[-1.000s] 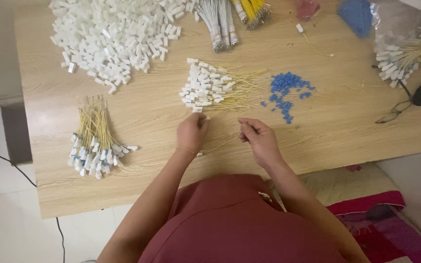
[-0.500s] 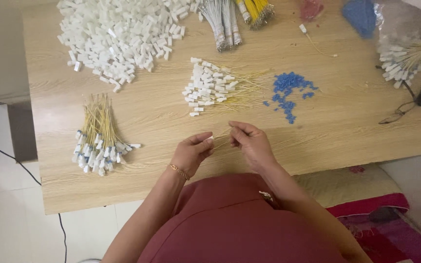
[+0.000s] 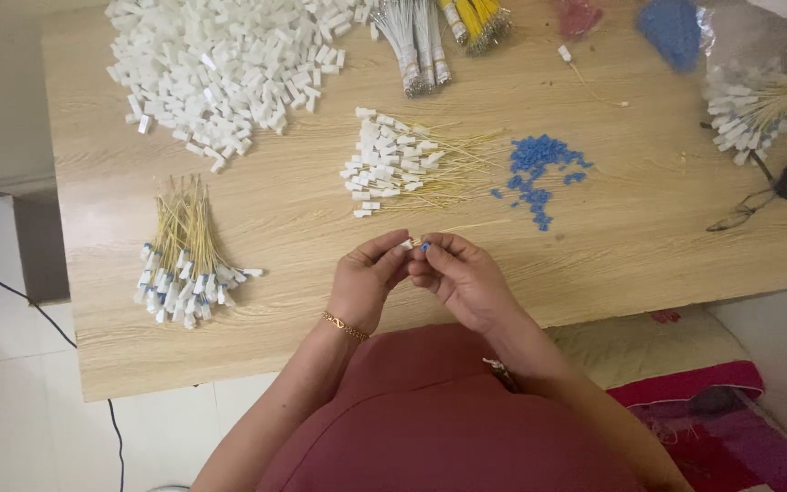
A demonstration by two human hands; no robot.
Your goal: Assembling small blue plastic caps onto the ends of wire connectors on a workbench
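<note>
My left hand (image 3: pixel 368 278) and my right hand (image 3: pixel 459 273) meet fingertip to fingertip above the near edge of the wooden table (image 3: pixel 649 246). The left fingers pinch a small white connector (image 3: pixel 406 243) with a thin yellow wire. The right fingers pinch a small blue piece (image 3: pixel 425 246) right against it. Just beyond the hands lies a pile of white-tipped yellow wires (image 3: pixel 403 164), with a scatter of blue pieces (image 3: pixel 535 169) to its right.
A bundle of finished yellow wires with white and blue ends (image 3: pixel 186 264) lies at the left. A big heap of white connectors (image 3: pixel 229 55) fills the far left. More wire bundles (image 3: pixel 430 32), a blue bag (image 3: pixel 671 27) and another wire pile (image 3: pixel 758 100) lie at the back and right.
Both hands came back from the pile toward my body and drew together. The right hand now holds a blue piece against the white connector in the left.
</note>
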